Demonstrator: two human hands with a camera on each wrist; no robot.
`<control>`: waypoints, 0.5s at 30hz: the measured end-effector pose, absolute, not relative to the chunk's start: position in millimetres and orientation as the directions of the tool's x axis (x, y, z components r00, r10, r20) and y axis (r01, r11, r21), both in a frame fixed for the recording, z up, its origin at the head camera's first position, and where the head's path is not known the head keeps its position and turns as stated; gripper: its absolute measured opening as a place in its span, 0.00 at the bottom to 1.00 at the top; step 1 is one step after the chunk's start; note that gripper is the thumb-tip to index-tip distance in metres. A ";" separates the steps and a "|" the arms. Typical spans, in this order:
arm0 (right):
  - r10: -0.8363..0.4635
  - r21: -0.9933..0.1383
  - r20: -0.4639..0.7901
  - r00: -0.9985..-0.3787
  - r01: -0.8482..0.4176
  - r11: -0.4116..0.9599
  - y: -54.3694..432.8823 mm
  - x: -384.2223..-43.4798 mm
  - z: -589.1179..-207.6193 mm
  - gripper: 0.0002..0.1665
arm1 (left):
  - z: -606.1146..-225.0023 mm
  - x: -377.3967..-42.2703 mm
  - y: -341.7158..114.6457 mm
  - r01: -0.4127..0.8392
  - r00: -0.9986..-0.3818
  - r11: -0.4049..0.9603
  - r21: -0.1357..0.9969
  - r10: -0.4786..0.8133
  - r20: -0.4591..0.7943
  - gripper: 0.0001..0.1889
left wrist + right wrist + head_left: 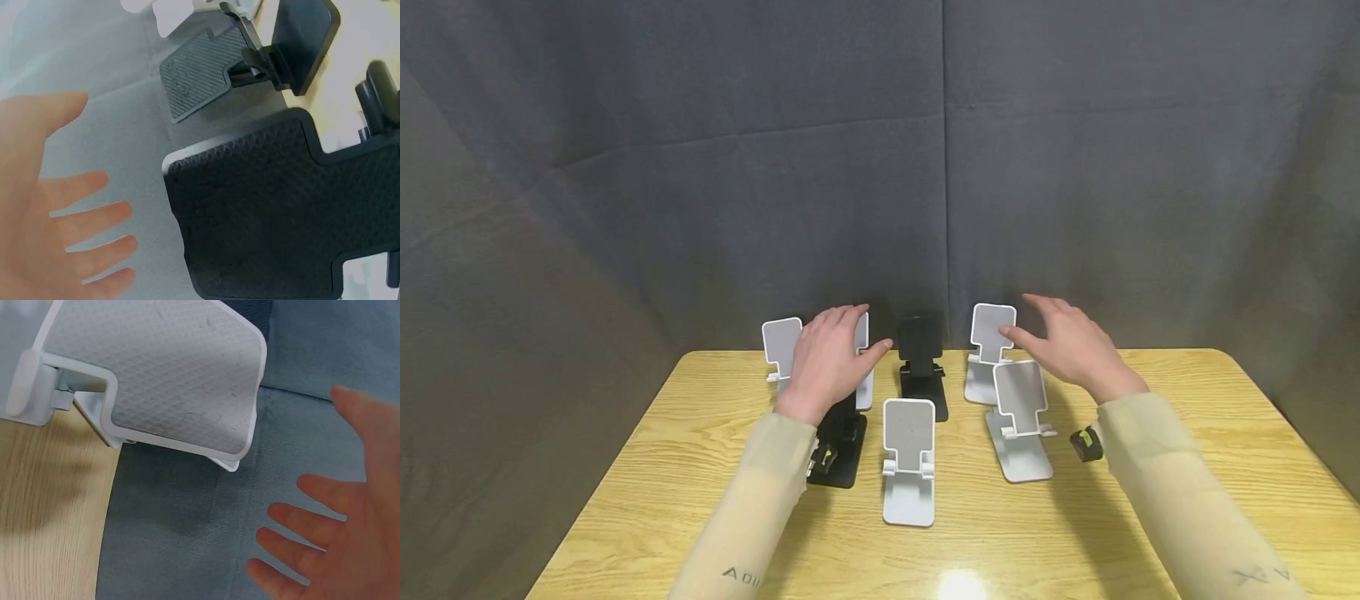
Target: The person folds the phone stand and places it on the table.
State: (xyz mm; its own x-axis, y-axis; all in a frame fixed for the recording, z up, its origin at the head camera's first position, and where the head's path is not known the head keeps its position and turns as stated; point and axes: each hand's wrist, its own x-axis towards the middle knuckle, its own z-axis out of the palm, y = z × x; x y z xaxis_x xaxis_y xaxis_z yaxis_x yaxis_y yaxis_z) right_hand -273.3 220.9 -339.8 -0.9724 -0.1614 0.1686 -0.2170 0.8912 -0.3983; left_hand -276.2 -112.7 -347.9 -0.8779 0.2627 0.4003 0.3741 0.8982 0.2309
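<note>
My left hand is held in the air with fingers extended, over a black phone stand that my wrist partly hides. In the left wrist view that stand's ridged black plate lies beside the fingers, apart from them. My right hand, thumb spread, hovers near a white phone stand with a grey pad; in the right wrist view a white stand and the fingers are separated by a gap. Neither hand holds anything. A white stand stands front and centre between the forearms.
Farther back stand another black phone stand, a white one at the right and a white one at the left. My left hand partly covers one more white stand. A grey curtain hangs behind the wooden table.
</note>
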 end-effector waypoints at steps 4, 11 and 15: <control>-0.165 -0.415 0.183 -0.969 -0.228 0.881 223.9 -270.1 -339.6 0.52 | -347.9 -269.6 -111.8 0.392 -0.869 0.883 0.258 0.263 0.420 0.34; -0.168 -0.435 0.190 -0.967 -0.236 0.869 230.9 -261.5 -341.2 0.50 | -352.6 -258.2 -109.1 0.412 -0.864 0.860 0.301 0.264 0.429 0.33; -0.171 -0.455 0.173 -0.970 -0.232 0.860 236.1 -255.7 -346.5 0.47 | -356.8 -252.2 -106.4 0.429 -0.856 0.842 0.329 0.261 0.447 0.32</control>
State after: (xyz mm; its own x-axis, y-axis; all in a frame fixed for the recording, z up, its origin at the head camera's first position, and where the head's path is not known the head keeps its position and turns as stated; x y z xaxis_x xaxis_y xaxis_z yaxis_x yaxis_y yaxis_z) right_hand -255.7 236.1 -346.5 -0.9700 -0.1705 0.1735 -0.2325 0.8598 -0.4546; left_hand -252.2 -106.4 -356.8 -0.8556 0.2613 0.4467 0.4286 0.8416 0.3286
